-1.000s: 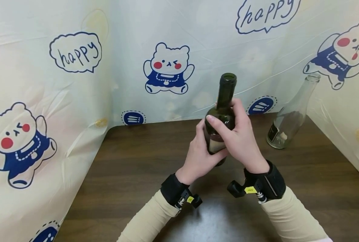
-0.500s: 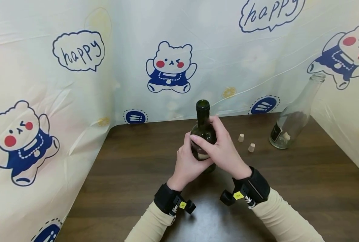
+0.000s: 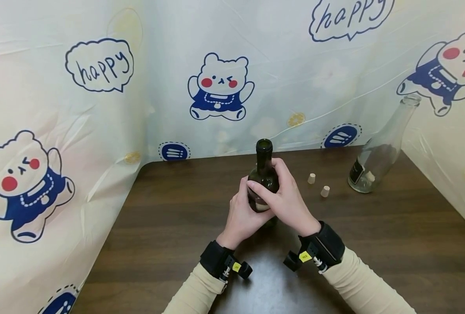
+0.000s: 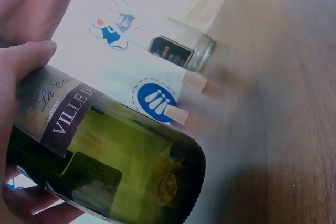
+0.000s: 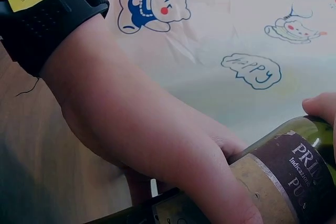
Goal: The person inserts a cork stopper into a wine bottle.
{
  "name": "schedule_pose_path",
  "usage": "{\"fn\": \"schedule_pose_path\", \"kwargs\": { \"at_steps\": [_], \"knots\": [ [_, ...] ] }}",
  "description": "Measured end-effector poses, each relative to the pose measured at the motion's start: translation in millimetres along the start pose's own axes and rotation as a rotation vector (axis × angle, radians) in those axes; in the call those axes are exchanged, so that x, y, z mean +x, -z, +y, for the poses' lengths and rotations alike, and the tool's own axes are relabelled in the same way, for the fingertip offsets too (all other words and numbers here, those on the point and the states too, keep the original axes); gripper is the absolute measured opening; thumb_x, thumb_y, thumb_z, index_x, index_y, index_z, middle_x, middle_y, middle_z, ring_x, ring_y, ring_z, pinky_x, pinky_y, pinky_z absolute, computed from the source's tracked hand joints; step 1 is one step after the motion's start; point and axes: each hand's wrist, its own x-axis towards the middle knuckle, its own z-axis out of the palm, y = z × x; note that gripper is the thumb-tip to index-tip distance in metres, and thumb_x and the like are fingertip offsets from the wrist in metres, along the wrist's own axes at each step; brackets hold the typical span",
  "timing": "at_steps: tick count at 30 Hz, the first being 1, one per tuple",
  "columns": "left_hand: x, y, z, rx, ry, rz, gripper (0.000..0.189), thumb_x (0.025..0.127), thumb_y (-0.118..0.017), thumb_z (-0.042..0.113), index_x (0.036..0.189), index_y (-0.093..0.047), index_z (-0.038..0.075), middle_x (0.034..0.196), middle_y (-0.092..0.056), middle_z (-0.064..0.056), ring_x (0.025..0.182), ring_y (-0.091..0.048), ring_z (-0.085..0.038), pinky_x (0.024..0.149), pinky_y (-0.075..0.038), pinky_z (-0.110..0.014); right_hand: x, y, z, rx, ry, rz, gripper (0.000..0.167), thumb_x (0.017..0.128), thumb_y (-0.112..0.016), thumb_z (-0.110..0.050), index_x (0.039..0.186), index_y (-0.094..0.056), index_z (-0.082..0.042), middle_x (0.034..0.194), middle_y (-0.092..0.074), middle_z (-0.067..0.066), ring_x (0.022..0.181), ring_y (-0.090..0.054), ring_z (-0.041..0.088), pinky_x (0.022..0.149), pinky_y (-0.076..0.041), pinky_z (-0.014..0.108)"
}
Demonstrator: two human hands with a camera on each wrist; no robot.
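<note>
The green bottle (image 3: pixel 265 176) is held upright over the middle of the surface (image 3: pixel 157 244), its mouth bare of any stopper. The left hand (image 3: pixel 241 218) has its fingers curled round the green bottle's body, and the right hand (image 3: pixel 290 200) has its fingers wrapped just above, with the thumb across the green bottle's shoulder. Both grips look firm. Whether the green bottle's base touches the surface I cannot tell.

To the right of the green bottle, near it, two corks lie or stand on the surface: the far cork (image 3: pixel 312 178) and the near cork (image 3: pixel 325 191). Well to the right of the green bottle, beyond both, stands the clear bottle (image 3: pixel 385 150), with an inner cork (image 3: pixel 369 176) near its base.

In the left wrist view a tan lump (image 4: pixel 167 188), probably a cork and perhaps more than one, shows at the bottom of the green bottle.

As far as one can judge, the work is partway: two corks are out on the surface, while the clear bottle and, it seems, the green bottle each have something inside. The green bottle has not yet been released, and the clear bottle stands untouched.
</note>
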Motion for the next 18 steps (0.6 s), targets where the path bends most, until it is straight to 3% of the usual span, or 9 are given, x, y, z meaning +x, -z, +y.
{"fn": "schedule_pose_path", "kwargs": {
  "at_steps": [11, 18],
  "knots": [
    [-3.0, -7.6, -12.4, 0.007, 0.002, -0.031, 0.086, 0.079, -0.088, 0.037, 0.146, -0.037, 0.016, 0.118, -0.064, 0.000, 0.098, -0.065, -0.015, 0.076, -0.054, -0.035, -6.1, -3, 10, -0.009, -0.029, 0.013, 0.043, 0.095, -0.076, -0.019, 0.130, -0.053, -0.014, 0.123, -0.055, 0.003, 0.110, -0.055, 0.020, 0.093, -0.045, 0.047],
    [-0.9, -11.3, -13.1, -0.002, 0.032, -0.051, 0.088, 0.080, -0.088, 0.037, 0.147, -0.034, 0.015, 0.122, -0.061, -0.001, 0.102, -0.065, -0.016, 0.080, -0.055, -0.037, -4.5, 1, -12, -0.020, -0.010, 0.017, 0.040, 0.095, -0.072, -0.007, 0.129, -0.052, -0.002, 0.120, -0.055, 0.012, 0.107, -0.056, 0.026, 0.090, -0.046, 0.048]
  ]
}}
